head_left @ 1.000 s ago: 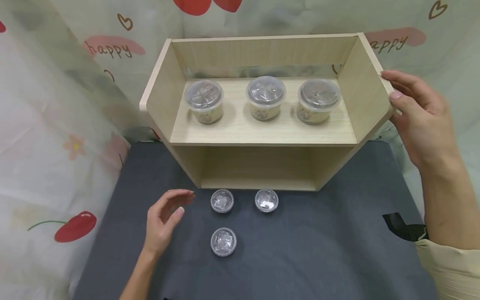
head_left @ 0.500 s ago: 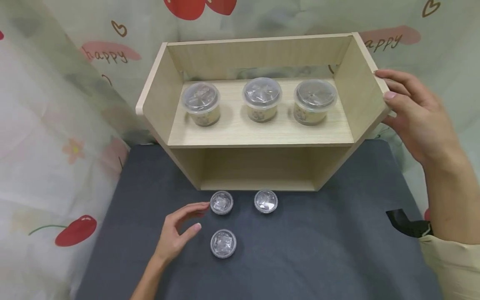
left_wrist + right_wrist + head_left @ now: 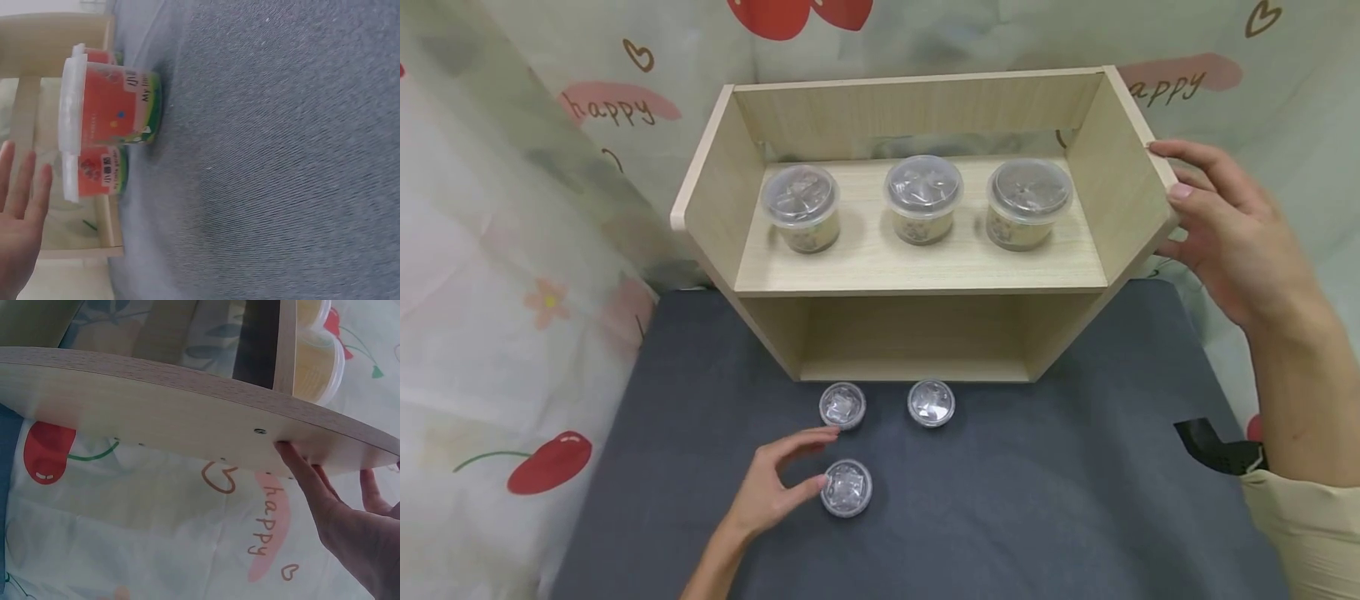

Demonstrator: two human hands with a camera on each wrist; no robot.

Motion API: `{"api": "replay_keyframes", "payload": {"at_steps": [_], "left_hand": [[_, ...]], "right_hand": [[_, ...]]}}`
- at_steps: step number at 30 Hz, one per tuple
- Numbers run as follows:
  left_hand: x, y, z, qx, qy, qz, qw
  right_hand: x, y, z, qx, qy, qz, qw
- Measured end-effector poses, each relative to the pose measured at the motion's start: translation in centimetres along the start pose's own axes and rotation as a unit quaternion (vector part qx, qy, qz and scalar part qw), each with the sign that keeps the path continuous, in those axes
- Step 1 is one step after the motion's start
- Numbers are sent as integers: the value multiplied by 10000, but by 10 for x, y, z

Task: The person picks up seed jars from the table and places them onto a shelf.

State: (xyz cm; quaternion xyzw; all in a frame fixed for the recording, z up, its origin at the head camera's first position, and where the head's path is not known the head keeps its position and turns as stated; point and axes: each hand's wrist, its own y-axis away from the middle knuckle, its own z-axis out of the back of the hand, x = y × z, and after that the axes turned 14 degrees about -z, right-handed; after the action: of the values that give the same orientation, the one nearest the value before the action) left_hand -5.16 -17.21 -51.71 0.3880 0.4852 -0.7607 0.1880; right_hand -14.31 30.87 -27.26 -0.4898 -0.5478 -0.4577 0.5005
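On the dark cloth in the head view, my left hand [image 3: 775,483] is spread beside the front small lidded tub [image 3: 847,488], its thumb overlapping the tub's left rim. Its fingertips lie just in front of the left back tub [image 3: 842,406]; whether they touch is unclear. A third small tub [image 3: 931,403] sits to the right. The left wrist view shows a red printed tub [image 3: 119,106] with a white lid, and the left hand [image 3: 22,225] with fingers extended. My right hand [image 3: 1240,225] grips the right side panel of the wooden shelf [image 3: 1120,167], fingertips against its outer face [image 3: 187,425].
Three larger clear-lidded tubs stand in a row on the upper board: left [image 3: 802,208], middle [image 3: 923,198] and right [image 3: 1028,204]. Patterned fabric [image 3: 550,275] hangs behind and beside the table. The shelf's lower compartment [image 3: 917,337] faces the small tubs.
My left hand has moved right and nearer, from left of the back tub to the front tub. The right hand stays on the shelf; the head view has shifted slightly.
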Motion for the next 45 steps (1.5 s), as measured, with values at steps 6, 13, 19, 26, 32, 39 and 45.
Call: {"api": "replay_keyframes", "payload": {"at_steps": [6, 13, 19, 26, 32, 39, 45], "left_hand": [[0, 4, -4, 349, -241, 389, 9983], [-18, -5, -9, 513, -408, 598, 9961], [-16, 0, -14, 621, -648, 636, 9939], [18, 27, -21, 762, -613, 943, 9907], [20, 29, -24, 949, -676, 1089, 9872], [22, 31, -27, 936, -736, 1001, 9878], [18, 29, -33, 836, -862, 826, 9893]], "right_hand": [[-2, 2, 4, 47, -193, -40, 9998], [-2, 1, 3, 107, -360, -52, 9993], [-4, -1, 1, 146, -548, -54, 9984], [-3, -1, 0, 88, -416, -61, 9991], [-3, 0, 0, -29, -272, -85, 9996], [-5, -1, -1, -53, -318, -31, 9995], [-7, -2, -3, -106, -371, 36, 9992]]}}
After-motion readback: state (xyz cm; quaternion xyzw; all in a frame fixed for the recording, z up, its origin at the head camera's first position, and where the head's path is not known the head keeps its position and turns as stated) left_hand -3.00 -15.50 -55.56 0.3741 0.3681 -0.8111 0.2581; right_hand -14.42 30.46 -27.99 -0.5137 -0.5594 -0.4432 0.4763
